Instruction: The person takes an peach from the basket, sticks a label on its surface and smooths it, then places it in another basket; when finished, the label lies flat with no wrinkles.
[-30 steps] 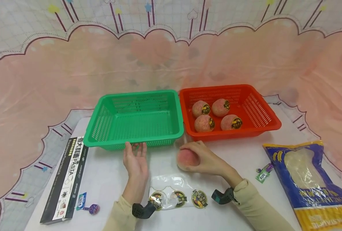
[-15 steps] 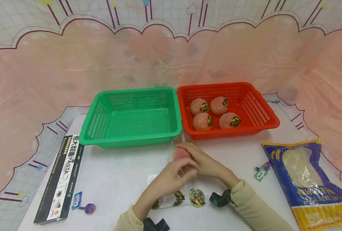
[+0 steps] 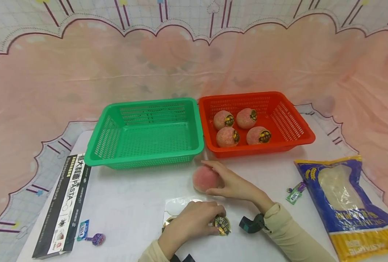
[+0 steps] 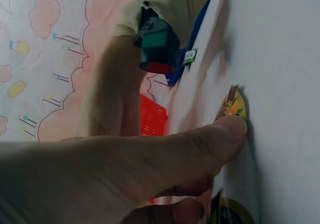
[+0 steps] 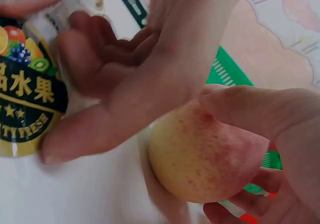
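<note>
My right hand grips a pink peach on the white table, with thumb and fingers around its right side. In the right wrist view the yellow-red side of that peach shows no sticker. My left hand is over the clear sticker sheet, its thumb and index finger at the edges of a round black-and-gold fruit sticker. The left wrist view has the thumb tip on this sticker, which looks partly raised at one end. My left palm and arm hide the other stickers on the sheet.
Behind the hands are a green basket and a red basket holding several stickered peaches. A black pasta box and lollipop lie left. To the right are a blue-yellow bag and a small candy.
My left hand has moved from palm-up near the green basket, past the peach, down to the sticker sheet. The right hand stays around the peach. The camera view has shifted slightly.
</note>
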`<state>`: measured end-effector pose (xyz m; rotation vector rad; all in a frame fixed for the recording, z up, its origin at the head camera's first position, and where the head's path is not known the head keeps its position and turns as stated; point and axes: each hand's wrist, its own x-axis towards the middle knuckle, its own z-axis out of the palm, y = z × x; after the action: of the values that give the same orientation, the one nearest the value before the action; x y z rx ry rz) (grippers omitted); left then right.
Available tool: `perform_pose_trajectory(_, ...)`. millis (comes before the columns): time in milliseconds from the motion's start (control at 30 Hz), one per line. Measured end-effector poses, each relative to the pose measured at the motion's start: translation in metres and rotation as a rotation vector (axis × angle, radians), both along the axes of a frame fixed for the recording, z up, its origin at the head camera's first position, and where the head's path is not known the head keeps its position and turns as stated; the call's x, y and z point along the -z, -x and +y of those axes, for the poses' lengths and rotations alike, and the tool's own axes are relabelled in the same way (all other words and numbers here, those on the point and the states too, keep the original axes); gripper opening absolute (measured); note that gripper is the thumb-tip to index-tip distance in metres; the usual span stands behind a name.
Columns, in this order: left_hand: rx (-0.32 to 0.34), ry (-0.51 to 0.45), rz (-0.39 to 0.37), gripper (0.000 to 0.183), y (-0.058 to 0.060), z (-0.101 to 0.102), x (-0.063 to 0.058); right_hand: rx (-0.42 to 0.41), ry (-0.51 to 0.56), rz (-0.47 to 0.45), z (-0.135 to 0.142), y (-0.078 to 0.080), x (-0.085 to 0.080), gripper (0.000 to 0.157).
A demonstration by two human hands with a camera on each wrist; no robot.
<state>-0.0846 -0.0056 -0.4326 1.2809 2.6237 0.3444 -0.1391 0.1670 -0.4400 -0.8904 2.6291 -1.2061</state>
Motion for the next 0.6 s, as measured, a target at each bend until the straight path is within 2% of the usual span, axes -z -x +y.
perform_pose_trajectory(167,0.017,-0.018,-0.009,0.035,0.002,-0.001,0.001,0.001,-0.006,-0.013,0.006,-0.002,-0.01,0.075)
perform_pose_trajectory(333,0.015,-0.081,-0.01,0.029,0.003,-0.001,-0.001,0.013,-0.001,-0.01,0.011,-0.005,-0.02,0.062)
perform_pose_trajectory(500,-0.018,-0.158,-0.069,0.026,0.008,-0.007,-0.01,0.028,-0.058,0.066,0.014,-0.008,-0.03,0.044)
perform_pose_trajectory(600,-0.046,-0.199,-0.09,0.025,0.015,-0.014,-0.018,0.062,-0.064,0.057,0.019,-0.012,-0.039,0.034)
